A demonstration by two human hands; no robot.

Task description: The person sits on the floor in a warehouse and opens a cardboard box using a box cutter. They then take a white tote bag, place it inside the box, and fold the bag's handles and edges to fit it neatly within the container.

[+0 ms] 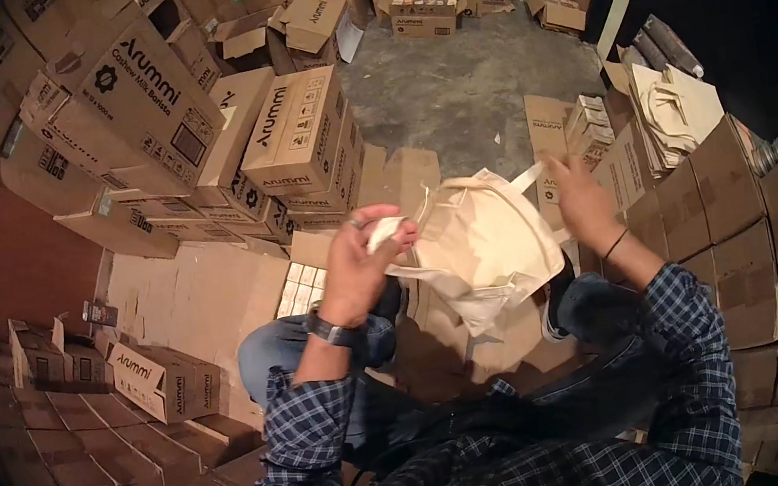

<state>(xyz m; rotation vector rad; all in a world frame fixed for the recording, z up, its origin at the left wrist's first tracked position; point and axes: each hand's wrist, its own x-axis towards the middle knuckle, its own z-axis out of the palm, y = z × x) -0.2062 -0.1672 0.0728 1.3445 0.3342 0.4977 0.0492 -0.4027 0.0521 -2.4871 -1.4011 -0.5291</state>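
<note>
A cream cloth tote bag (468, 242) hangs between my hands above my lap, its mouth spread wide so that the pale inside shows. My left hand (357, 257) is closed around bunched cream cloth at the bag's left side; whether this is strap or rim I cannot tell. On the other side my right hand (585, 202) grips the bag's strap, which stretches from its fingers to the rim. Nothing can be made out inside the bag. Below my left wrist, small white packs (302, 289) stand in rows in a carton.
Stacked brown cartons (297, 137) rise at the left, with more along the back wall. At the right, a pile of folded cream tote bags (676, 112) lies in a box beside small packs (590, 130). Flattened cardboard (200, 297) covers part of the concrete floor (447, 88).
</note>
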